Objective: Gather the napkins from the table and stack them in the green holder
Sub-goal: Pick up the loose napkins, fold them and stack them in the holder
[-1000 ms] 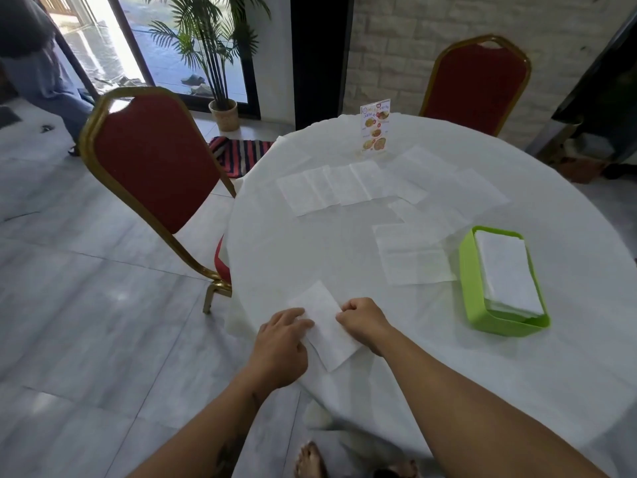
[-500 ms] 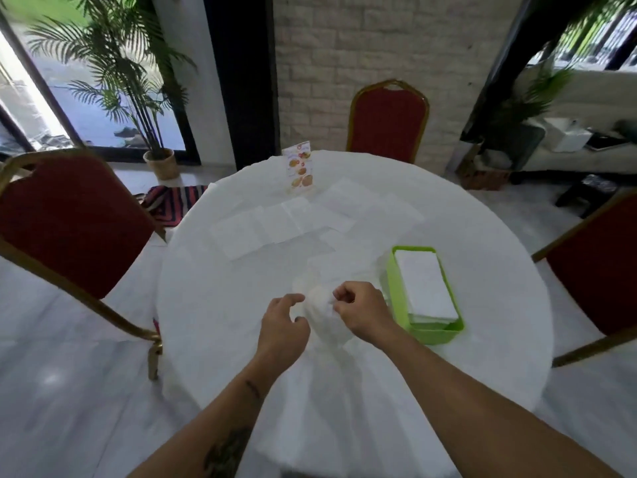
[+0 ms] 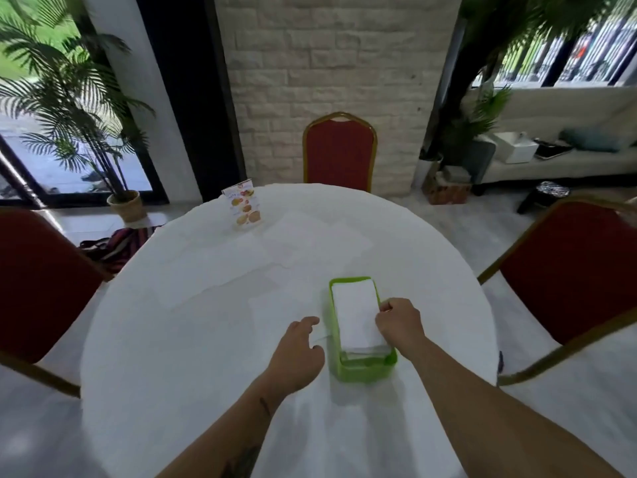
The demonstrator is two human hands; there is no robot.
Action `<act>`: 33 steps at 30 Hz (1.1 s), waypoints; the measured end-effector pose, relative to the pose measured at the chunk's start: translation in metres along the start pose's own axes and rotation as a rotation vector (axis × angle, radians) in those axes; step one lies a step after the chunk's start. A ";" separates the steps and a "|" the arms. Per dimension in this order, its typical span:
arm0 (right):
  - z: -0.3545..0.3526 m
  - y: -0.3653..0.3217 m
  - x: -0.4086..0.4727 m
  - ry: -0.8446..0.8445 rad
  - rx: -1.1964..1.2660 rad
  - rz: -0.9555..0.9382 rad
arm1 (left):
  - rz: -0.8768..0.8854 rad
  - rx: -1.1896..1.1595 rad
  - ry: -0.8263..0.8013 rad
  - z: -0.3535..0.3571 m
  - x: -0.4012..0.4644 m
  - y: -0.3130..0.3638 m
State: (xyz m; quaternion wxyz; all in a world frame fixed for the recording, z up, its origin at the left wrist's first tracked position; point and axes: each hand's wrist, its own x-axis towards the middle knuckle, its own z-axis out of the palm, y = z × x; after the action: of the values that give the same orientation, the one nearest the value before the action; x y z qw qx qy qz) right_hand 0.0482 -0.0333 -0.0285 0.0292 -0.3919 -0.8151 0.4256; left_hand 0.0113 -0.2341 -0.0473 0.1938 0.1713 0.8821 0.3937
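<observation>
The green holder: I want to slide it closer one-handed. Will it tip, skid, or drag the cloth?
The green holder looks low and wide with a flat base, so tipping seems unlikely. It looks like thin plastic and the napkin stack inside is only paper, so it is probably light and would skid easily. Standing on the white tablecloth, a push might wrinkle the cloth.

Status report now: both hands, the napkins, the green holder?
Left hand open beside green holder. Right hand curled at napkin stack in holder. Loose napkins left on table. Nothing blocking.

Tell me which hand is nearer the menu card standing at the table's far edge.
Left. The left hand is below the menu card, left of the green holder; the right hand is at the holder's right rim.
</observation>
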 end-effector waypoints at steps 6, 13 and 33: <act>-0.001 0.001 0.007 -0.054 -0.195 -0.097 | 0.036 0.098 -0.049 0.019 0.005 0.012; 0.005 0.009 -0.002 -0.124 -0.672 -0.533 | 0.041 0.266 -0.118 0.035 0.015 0.021; 0.077 -0.049 -0.045 -0.331 -0.560 -0.606 | -0.057 0.388 -0.054 -0.021 0.040 -0.080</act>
State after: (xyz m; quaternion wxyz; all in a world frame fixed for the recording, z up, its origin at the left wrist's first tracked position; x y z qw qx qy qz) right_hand 0.0197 -0.1312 -0.0295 -0.0854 -0.0547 -0.9707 0.2177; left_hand -0.0451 -0.2799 -0.1039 0.1921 0.1908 0.9403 0.2061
